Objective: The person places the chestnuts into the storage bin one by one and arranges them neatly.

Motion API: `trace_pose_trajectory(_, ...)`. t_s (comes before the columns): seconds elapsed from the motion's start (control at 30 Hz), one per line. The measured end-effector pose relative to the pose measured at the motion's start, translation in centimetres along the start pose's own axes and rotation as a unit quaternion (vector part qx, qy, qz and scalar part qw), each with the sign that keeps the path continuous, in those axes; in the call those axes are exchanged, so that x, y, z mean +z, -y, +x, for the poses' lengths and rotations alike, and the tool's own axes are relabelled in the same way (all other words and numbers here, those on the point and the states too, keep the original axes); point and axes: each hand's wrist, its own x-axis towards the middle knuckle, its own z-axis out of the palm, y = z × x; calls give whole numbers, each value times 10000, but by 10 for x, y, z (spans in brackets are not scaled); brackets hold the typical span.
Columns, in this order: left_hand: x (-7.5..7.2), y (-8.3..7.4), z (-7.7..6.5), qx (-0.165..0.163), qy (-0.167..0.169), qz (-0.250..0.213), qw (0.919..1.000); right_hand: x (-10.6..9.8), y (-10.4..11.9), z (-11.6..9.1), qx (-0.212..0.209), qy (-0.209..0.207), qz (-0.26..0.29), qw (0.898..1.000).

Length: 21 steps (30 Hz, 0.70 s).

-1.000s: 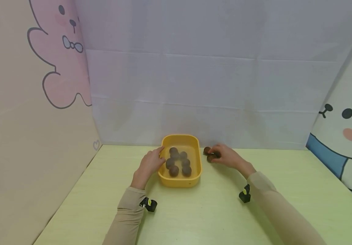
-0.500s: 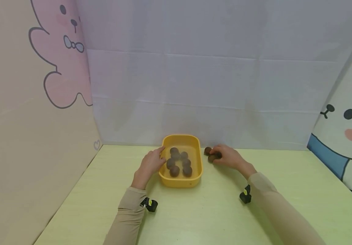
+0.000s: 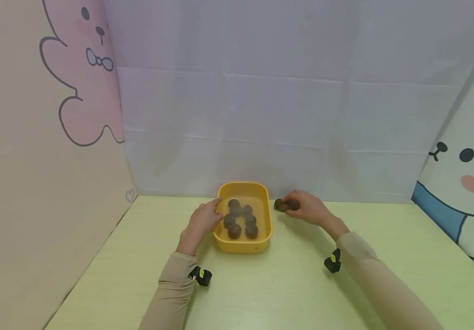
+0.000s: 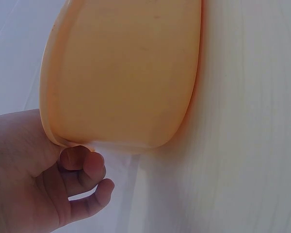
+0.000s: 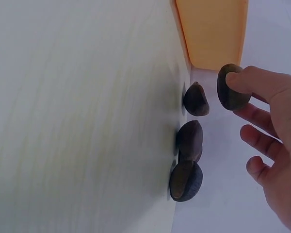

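My left hand point(image 3: 201, 223) grips the left rim of a yellow plastic tray point(image 3: 243, 247). Its curled fingertips show below the tray's edge in the left wrist view. Several brown chestnuts point(image 3: 234, 230) lie inside the tray. To the tray's right, my right hand point(image 3: 309, 208) pinches one chestnut point(image 5: 233, 90) between thumb and fingers. In the right wrist view this chestnut is raised above the table, beside a loose chestnut point(image 5: 196, 99). Two more, a chestnut point(image 5: 190, 139) and a chestnut point(image 5: 186, 181), sit close together along the table.
The pale yellow-green table point(image 3: 261, 293) ends at a white cloth backdrop point(image 3: 237, 114) just behind the tray. Cloth side walls with printed bears rise at left and right. A small black camera is strapped to each wrist.
My right hand has risen slightly, lifting a chestnut in its pinch from among the loose ones. My left hand stays on the tray, which has not moved.
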Motion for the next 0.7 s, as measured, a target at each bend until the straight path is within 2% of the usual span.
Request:
trace_pose_trajectory(0.23, 1, 1, -1, 72, -45, 72, 9999, -4, 14, 7, -156, -181, 169, 9996)
trace_pose_trajectory(0.43, 1, 0, -2, 106, -72, 64, 9999, -7, 26, 14, -487, -386, -108, 9980)
trace_pose_trajectory(0.7, 1, 0, -1, 105, -98, 100, 9998, -8, 40, 27, -699, -336, -135, 9969)
